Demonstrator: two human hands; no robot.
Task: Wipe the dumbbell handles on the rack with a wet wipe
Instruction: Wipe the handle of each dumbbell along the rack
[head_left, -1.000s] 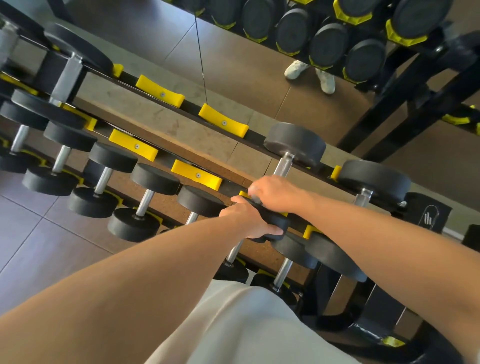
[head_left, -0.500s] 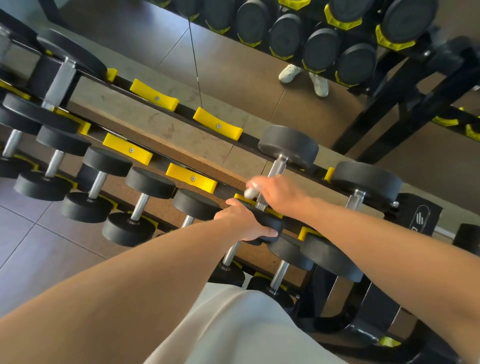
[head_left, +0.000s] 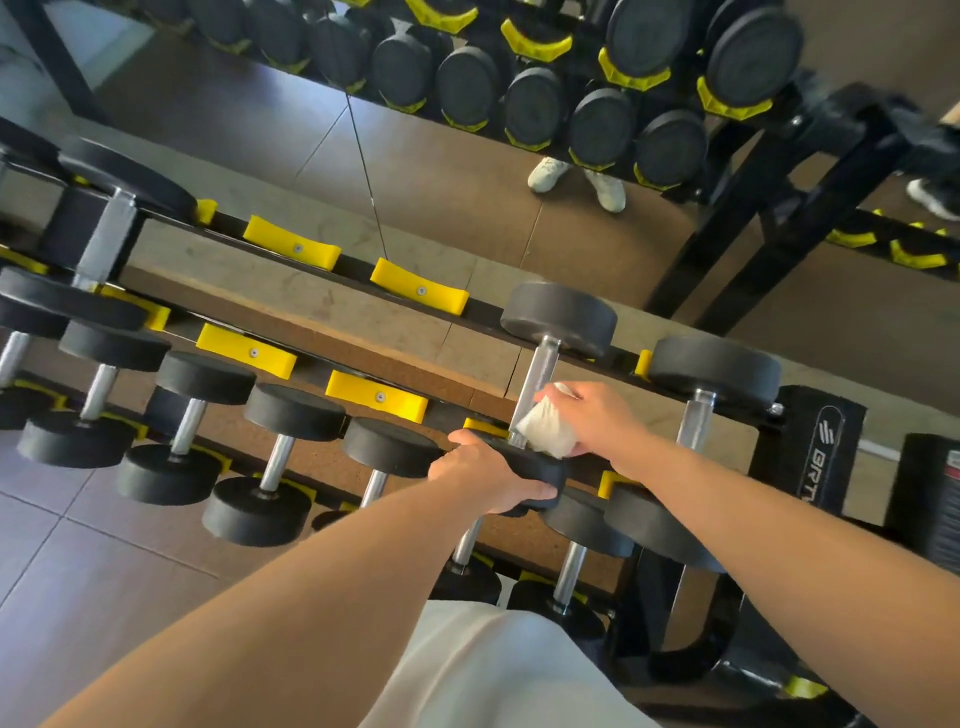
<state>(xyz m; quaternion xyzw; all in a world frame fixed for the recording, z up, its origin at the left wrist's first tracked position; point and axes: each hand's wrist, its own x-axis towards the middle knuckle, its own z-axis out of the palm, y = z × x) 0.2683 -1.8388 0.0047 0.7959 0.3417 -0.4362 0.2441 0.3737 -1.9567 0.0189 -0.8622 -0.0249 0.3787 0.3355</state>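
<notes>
We wipe one handle (head_left: 535, 382): R hand (head_left: 597, 415) holds wipe (head_left: 545, 428), L hand (head_left: 483, 475) grips its near head (head_left: 524, 462); most handles on the rack (head_left: 322, 332) likely remain.

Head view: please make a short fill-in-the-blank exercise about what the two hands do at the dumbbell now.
1. The right hand holds a white ____ against the handle.
2. The left hand grips the near black ____ of the same dumbbell.
3. The empty cradles on the rack are ____ in colour.

Missing words: wipe; head; yellow
</notes>
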